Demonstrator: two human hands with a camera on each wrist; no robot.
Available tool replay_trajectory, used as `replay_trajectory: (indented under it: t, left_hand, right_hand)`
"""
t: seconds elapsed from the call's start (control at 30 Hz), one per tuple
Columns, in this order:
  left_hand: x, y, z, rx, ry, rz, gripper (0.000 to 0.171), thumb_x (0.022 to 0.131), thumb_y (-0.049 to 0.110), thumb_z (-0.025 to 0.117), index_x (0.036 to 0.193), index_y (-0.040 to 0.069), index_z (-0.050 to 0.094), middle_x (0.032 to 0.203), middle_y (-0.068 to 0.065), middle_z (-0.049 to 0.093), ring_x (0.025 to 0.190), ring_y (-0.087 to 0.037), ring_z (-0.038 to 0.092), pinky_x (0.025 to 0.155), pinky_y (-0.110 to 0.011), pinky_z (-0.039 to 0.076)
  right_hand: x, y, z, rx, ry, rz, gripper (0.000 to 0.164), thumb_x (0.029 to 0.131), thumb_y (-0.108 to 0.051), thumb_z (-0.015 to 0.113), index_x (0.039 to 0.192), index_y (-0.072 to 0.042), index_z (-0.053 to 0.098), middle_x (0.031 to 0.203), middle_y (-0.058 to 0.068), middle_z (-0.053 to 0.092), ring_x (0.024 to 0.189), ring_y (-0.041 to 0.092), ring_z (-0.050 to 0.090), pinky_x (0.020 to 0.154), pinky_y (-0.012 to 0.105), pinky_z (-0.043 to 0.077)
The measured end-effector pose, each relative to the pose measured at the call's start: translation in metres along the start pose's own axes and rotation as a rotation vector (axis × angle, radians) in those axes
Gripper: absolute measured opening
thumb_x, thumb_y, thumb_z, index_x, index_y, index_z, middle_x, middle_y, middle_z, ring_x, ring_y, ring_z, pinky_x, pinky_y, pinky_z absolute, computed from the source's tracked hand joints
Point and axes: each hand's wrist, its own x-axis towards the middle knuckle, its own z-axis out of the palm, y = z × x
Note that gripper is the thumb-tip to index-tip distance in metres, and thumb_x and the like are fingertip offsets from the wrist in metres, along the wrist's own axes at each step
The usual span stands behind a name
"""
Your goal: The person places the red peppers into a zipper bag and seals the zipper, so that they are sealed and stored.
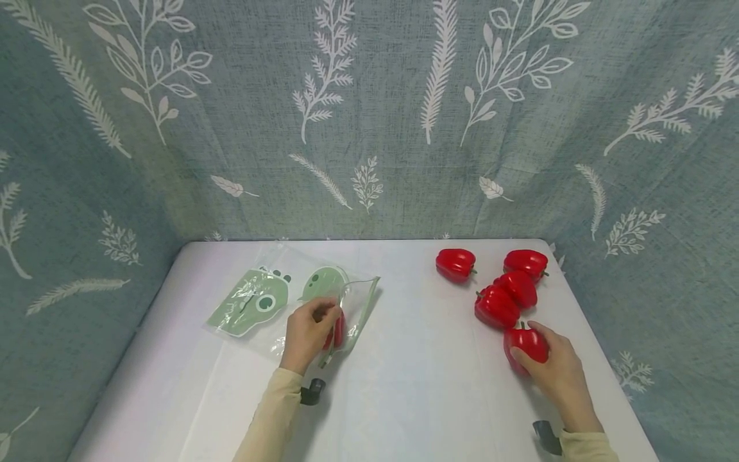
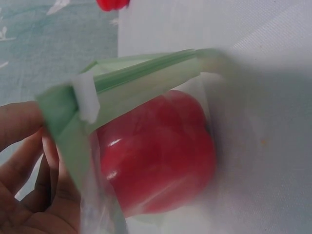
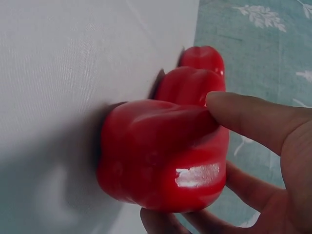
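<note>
We seem to be picking up a red pepper at the desk's right, our right grip curled round it, our left grip pinching the clear bag near its mouth, another pepper inside; next likely calls for a steady lift, that mouth held apart; we read no lettering beside the green print

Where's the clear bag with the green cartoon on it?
In the head view, the clear bag lies on the left side of the white table; the left hand holds its open end, with a red pepper inside.
</note>
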Motion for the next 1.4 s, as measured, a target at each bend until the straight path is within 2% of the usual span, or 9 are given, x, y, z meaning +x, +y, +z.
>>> replay_trajectory:
  t: [0.27,0.43,0.63,0.8,0.97,1.13,1.27,1.4]
  left_hand:
    - [0.002,-0.001,0.000,0.003,-0.001,-0.005,0.020,0.093,0.017,0.073,0.111,0.008,0.075,0.092,-0.004,0.070,0.084,-0.019,0.062,0.073,-0.032,0.052]
    - [0.002,-0.002,0.000,-0.005,-0.005,-0.001,0.020,0.093,0.017,0.073,0.111,0.009,0.075,0.093,-0.004,0.071,0.085,-0.019,0.062,0.074,-0.032,0.053]
    - [0.003,-0.002,0.000,-0.008,-0.007,0.007,0.019,0.094,0.018,0.073,0.110,0.008,0.075,0.091,-0.004,0.070,0.084,-0.019,0.061,0.074,-0.032,0.053]
    - [0.003,-0.002,0.000,0.000,-0.012,0.006,0.019,0.094,0.017,0.073,0.110,0.008,0.075,0.091,-0.004,0.070,0.083,-0.019,0.061,0.074,-0.032,0.053]
    - [0.002,-0.003,-0.001,0.000,-0.017,0.002,0.020,0.094,0.017,0.072,0.111,0.008,0.075,0.091,-0.004,0.070,0.083,-0.019,0.061,0.073,-0.031,0.053]
    - [0.003,-0.004,-0.002,-0.003,-0.018,0.002,0.020,0.094,0.017,0.072,0.111,0.008,0.075,0.092,-0.004,0.070,0.083,-0.019,0.061,0.073,-0.031,0.053]
    - [0.003,-0.003,-0.002,-0.008,-0.022,-0.001,0.020,0.094,0.017,0.072,0.112,0.008,0.074,0.092,-0.004,0.070,0.084,-0.019,0.062,0.073,-0.031,0.054]
    - [0.004,-0.002,-0.002,-0.006,-0.033,-0.009,0.021,0.094,0.017,0.072,0.113,0.008,0.074,0.093,-0.004,0.070,0.084,-0.019,0.062,0.072,-0.031,0.054]
  right_hand:
    - [0.004,0.004,-0.008,0.054,-0.037,0.101,0.103,0.083,-0.043,0.082,0.160,-0.008,0.023,0.151,0.033,0.031,0.131,0.057,0.034,0.092,0.062,0.050]
    - [0.003,0.003,-0.017,0.072,-0.017,0.117,0.105,0.083,-0.047,0.080,0.161,-0.010,0.021,0.153,0.033,0.029,0.131,0.057,0.035,0.092,0.062,0.050]
    - [0.001,-0.003,-0.027,0.087,0.057,0.095,0.100,0.086,-0.044,0.078,0.161,-0.009,0.023,0.154,0.032,0.031,0.130,0.056,0.037,0.092,0.062,0.050]
    - [0.000,-0.009,-0.033,0.116,0.080,0.074,0.096,0.088,-0.045,0.076,0.161,-0.009,0.024,0.155,0.031,0.031,0.132,0.055,0.037,0.092,0.062,0.050]
    - [0.001,-0.018,-0.033,0.174,0.106,0.044,0.094,0.090,-0.049,0.073,0.161,-0.012,0.025,0.157,0.028,0.031,0.134,0.054,0.036,0.093,0.062,0.050]
    - [-0.001,-0.032,-0.028,0.254,0.135,0.005,0.092,0.090,-0.047,0.074,0.161,-0.012,0.026,0.160,0.025,0.030,0.136,0.053,0.037,0.096,0.061,0.047]
    - [-0.001,-0.043,-0.020,0.338,0.200,-0.052,0.086,0.091,-0.042,0.075,0.160,-0.017,0.030,0.160,0.017,0.034,0.137,0.045,0.041,0.098,0.057,0.047]
    - [-0.001,-0.054,-0.012,0.420,0.264,-0.124,0.081,0.090,-0.041,0.076,0.157,-0.022,0.035,0.159,0.004,0.039,0.136,0.035,0.045,0.100,0.048,0.048]
